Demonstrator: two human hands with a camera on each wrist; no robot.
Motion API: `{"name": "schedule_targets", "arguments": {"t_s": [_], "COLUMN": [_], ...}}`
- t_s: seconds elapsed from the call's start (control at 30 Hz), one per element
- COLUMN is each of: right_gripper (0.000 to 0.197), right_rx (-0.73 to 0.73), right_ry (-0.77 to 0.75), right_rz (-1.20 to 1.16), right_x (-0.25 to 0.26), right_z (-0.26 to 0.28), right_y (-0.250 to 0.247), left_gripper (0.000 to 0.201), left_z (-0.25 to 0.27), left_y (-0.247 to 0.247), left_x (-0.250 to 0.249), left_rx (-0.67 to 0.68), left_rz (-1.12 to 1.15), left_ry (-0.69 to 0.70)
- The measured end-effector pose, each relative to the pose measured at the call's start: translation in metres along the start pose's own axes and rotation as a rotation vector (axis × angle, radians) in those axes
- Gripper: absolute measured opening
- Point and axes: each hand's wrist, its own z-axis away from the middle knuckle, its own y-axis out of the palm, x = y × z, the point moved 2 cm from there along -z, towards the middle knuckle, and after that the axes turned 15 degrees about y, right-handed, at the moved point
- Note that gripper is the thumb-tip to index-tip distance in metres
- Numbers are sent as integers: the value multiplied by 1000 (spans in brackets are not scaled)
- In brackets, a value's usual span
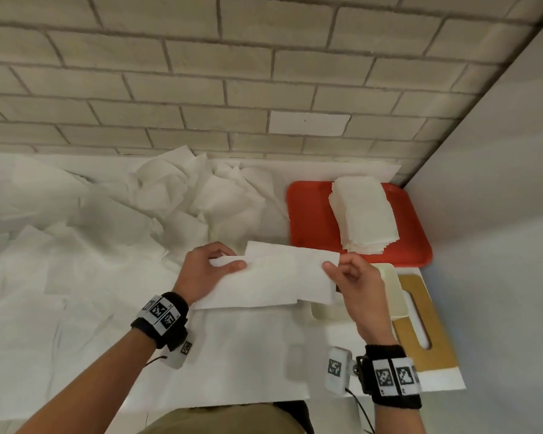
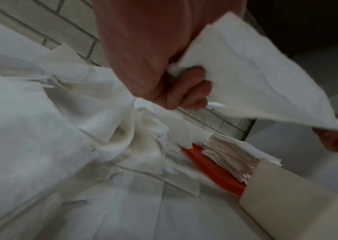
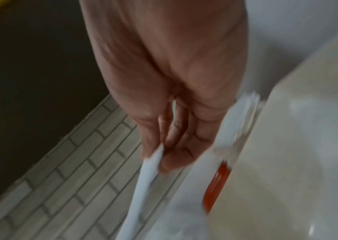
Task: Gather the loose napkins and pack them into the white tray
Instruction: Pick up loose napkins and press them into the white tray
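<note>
**Napkin stretched between both hands, white tray just under the right one**

I am looking down at a table (image 1: pixel 248 355) that is lying buried under white paper, running back to a brick-tiled wall (image 1: pixel 201 73). Loose napkins (image 1: pixel 182 195) are heaping up at the back and spreading out to my left. To my right an orange tray (image 1: pixel 311 220) is carrying a neat stack of folded napkins (image 1: pixel 362 211), and nearer to me the white tray (image 1: pixel 391 286) is sitting on a wooden cutting board (image 1: pixel 433 336); my right hand is hiding most of it, so I am not able to tell what it is holding.

I am holding one folded napkin (image 1: pixel 273 274) in the air between both hands. Its long axis is running left to right, roughly level, with its right end reaching just over the near-left part of the white tray. My left hand (image 1: pixel 206 270) is pinching the left end, thumb on top and fingers curled underneath, as the left wrist view is showing plainly. My right hand (image 1: pixel 358 286) is nipping the right end between thumb and fingertips; the right wrist view is blurred but is agreeing.

I am judging the right hand the nearer one to the tray, so the coming move is turning on carrying the napkin rightward and down, probably swinging its long axis to match the tray's length.
</note>
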Motion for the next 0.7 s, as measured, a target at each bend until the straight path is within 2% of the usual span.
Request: {"name": "schedule_targets", "arguments": {"t_s": [0.13,0.23,0.4,0.47,0.53,0.6,0.7], "right_gripper": [27,20,17,25,36,36,57], "right_rx": [-206,-287,-249,-244,-263,-229,228], "right_ry": [26,19,23,21,-42,-107,3], "right_rz": [467,778,976,1014,854,434,-218], "right_x": [-24,-39,-65,-63,-49,-23,7], "right_z": [-24,-42,-62,-58,-43,-18,13], "right_y": [-68,-83,-78,-77,-85,-97,-98], "left_gripper": [20,16,15,14,13,12,10], "left_z": [-4,-6,-6,-5,-4,-5,-10], "left_y": [14,24,43,52,64,78,103], "left_x": [-26,-60,-125,-150,-174,-195,-218], "left_rx": [87,108,153,155,156,152,80], "left_rz": [-4,-5,24,41,72,114,202], "left_ry": [71,148,224,259,282,315,374]}}
